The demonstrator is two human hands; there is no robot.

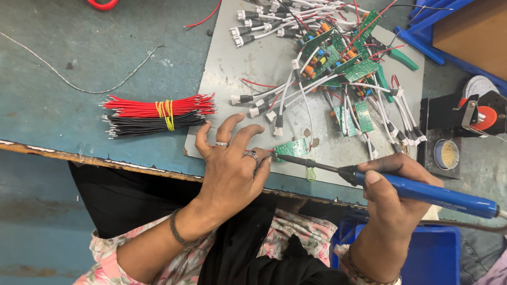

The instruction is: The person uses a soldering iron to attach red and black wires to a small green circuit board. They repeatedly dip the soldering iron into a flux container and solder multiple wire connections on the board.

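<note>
Gripping a blue soldering iron in the right hand, tip on a small green circuit board at frame center; left hand fingers spread, pinning it to the bench.

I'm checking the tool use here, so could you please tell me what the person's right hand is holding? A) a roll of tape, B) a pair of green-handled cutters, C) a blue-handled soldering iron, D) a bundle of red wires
C: the right hand grips the blue-handled soldering iron, its tip reaching the small green circuit board that the left hand steadies.
</note>
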